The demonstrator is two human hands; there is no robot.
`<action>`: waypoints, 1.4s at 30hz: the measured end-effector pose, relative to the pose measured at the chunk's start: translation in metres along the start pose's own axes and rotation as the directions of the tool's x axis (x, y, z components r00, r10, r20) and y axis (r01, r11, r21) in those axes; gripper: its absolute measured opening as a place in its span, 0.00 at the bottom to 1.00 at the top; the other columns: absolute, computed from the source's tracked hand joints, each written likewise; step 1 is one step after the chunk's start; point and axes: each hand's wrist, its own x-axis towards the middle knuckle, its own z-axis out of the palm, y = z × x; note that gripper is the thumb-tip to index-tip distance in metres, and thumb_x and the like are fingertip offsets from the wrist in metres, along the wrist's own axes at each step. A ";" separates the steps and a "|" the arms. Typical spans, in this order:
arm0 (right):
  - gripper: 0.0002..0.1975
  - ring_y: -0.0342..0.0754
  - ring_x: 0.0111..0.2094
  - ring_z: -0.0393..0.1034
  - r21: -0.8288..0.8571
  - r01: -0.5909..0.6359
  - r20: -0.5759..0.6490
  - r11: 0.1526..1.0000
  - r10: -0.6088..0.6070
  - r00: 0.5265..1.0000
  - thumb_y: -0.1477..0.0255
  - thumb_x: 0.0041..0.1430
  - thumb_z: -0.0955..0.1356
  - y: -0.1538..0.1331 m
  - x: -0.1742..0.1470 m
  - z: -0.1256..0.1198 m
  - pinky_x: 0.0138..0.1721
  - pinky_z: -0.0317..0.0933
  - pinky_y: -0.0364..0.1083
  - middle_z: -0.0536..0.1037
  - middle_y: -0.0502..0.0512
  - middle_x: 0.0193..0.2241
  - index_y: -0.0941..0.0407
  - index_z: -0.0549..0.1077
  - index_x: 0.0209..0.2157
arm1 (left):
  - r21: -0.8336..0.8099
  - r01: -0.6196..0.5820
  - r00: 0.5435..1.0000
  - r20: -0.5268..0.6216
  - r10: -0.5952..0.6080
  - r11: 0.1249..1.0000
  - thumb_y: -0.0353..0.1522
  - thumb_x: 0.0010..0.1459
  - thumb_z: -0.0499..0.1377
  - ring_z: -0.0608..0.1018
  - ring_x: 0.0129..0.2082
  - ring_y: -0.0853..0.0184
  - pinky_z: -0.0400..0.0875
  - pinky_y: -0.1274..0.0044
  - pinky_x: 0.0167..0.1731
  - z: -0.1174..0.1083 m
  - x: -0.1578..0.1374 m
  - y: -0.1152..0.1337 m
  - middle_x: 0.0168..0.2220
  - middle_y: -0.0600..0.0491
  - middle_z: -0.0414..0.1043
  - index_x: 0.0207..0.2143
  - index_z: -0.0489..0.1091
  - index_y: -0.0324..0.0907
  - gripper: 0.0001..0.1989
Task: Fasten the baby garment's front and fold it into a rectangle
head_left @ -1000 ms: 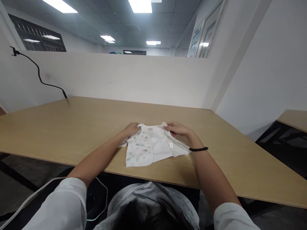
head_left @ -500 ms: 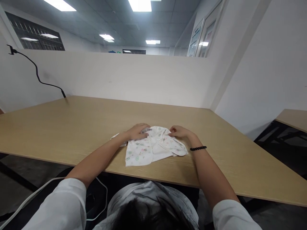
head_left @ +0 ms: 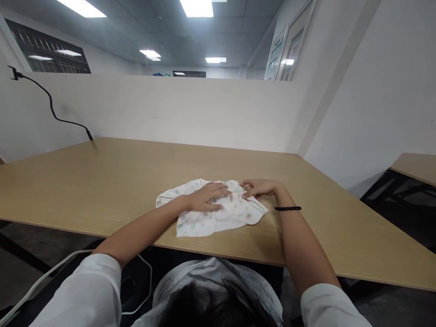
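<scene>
Garment (head_left: 226, 218), wht | prints (head_left: 249, 215) illeg. | L fingers (head_left: 216, 185) apart atop | R fingers (head_left: 250, 182): can't tell

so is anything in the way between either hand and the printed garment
Nothing visible: the left hand lies over the printed garment, and the right hand is at its right side, no other object between.

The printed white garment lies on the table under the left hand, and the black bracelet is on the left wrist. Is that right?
Not quite: the head view shows the bracelet on the right wrist. The garment does lie on the table under the left hand.
</scene>
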 end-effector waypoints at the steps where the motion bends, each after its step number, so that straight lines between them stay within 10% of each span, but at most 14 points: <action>1: 0.32 0.42 0.26 0.67 -0.019 -0.026 0.066 0.999 0.028 0.997 0.59 0.36 0.79 0.002 -0.001 -0.001 0.24 0.59 0.39 0.75 0.49 0.28 0.57 0.71 0.44 | 0.002 -0.042 0.999 0.017 0.042 0.999 0.49 0.63 0.53 0.54 0.67 0.54 0.45 0.61 0.64 0.004 0.003 0.007 0.68 0.49 0.52 0.64 0.57 0.52 0.29; 5: 0.28 0.47 0.32 0.70 -0.072 -0.063 0.148 0.995 0.073 0.986 0.59 0.36 0.78 0.009 -0.003 -0.005 0.30 0.62 0.42 0.78 0.56 0.35 0.59 0.74 0.39 | -0.058 -0.151 0.985 0.073 0.155 0.987 0.45 0.65 0.54 0.58 0.65 0.55 0.51 0.63 0.62 0.019 0.010 0.015 0.64 0.50 0.59 0.57 0.67 0.52 0.21; 8: 0.21 0.48 0.33 0.69 -0.229 0.011 -0.130 0.973 -0.042 0.991 0.64 0.40 0.75 0.009 -0.006 -0.011 0.31 0.60 0.43 0.78 0.55 0.35 0.58 0.74 0.37 | -0.109 -0.184 0.983 -0.006 0.184 0.977 0.39 0.68 0.49 0.72 0.54 0.60 0.62 0.69 0.55 0.024 0.012 0.007 0.51 0.46 0.73 0.47 0.73 0.45 0.15; 15: 0.12 0.49 0.36 0.65 -0.703 -0.106 -0.587 0.703 -0.490 0.644 0.83 0.46 0.62 0.002 -0.007 -0.013 0.35 0.54 0.44 0.75 0.56 0.34 0.57 0.70 0.32 | 0.007 -0.086 0.992 -0.094 0.086 0.996 0.37 0.67 0.50 0.76 0.41 0.62 0.66 0.70 0.46 0.020 0.011 0.002 0.39 0.47 0.76 0.41 0.73 0.43 0.14; 22: 0.14 0.50 0.33 0.67 -0.572 -0.359 -0.416 0.738 0.117 0.902 0.71 0.41 0.75 0.009 -0.008 -0.010 0.32 0.56 0.44 0.75 0.55 0.34 0.55 0.73 0.33 | 0.041 -0.025 0.984 -0.173 0.032 0.999 0.40 0.66 0.52 0.74 0.45 0.60 0.65 0.69 0.49 0.012 0.009 0.003 0.43 0.46 0.75 0.45 0.72 0.42 0.15; 28: 0.23 0.44 0.27 0.60 -0.454 0.018 -0.140 0.891 -0.092 0.986 0.49 0.49 0.70 -0.016 -0.011 -0.001 0.28 0.51 0.43 0.70 0.50 0.26 0.57 0.70 0.29 | 0.102 0.193 0.950 -0.267 -0.160 0.976 0.39 0.67 0.48 0.74 0.44 0.59 0.67 0.68 0.47 0.005 0.004 -0.024 0.42 0.45 0.75 0.42 0.72 0.42 0.16; 32: 0.25 0.41 0.25 0.58 -0.370 0.110 0.167 0.922 -0.050 0.985 0.48 0.43 0.72 -0.036 -0.001 0.025 0.27 0.50 0.42 0.68 0.47 0.23 0.57 0.67 0.26 | 0.184 0.258 0.949 -0.235 -0.212 0.949 0.40 0.68 0.45 0.72 0.51 0.58 0.65 0.66 0.53 0.004 -0.006 -0.050 0.49 0.45 0.73 0.48 0.72 0.42 0.20; 37: 0.20 0.41 0.21 0.57 -0.550 -0.129 0.094 0.825 0.215 0.972 0.56 0.38 0.75 -0.041 0.020 0.050 0.25 0.50 0.43 0.68 0.47 0.18 0.57 0.68 0.21 | 0.281 0.265 0.962 -0.145 -0.232 0.923 0.40 0.69 0.41 0.68 0.57 0.59 0.60 0.66 0.58 0.002 -0.017 -0.067 0.55 0.46 0.70 0.55 0.68 0.43 0.23; 42: 0.08 0.41 0.21 0.59 -0.455 -0.034 0.163 0.890 0.120 0.979 0.70 0.43 0.69 -0.039 0.019 0.048 0.25 0.53 0.42 0.72 0.49 0.18 0.58 0.68 0.18 | 0.304 0.305 0.951 -0.136 -0.276 0.903 0.41 0.68 0.43 0.69 0.56 0.59 0.60 0.66 0.57 0.002 -0.019 -0.066 0.55 0.45 0.70 0.54 0.68 0.42 0.22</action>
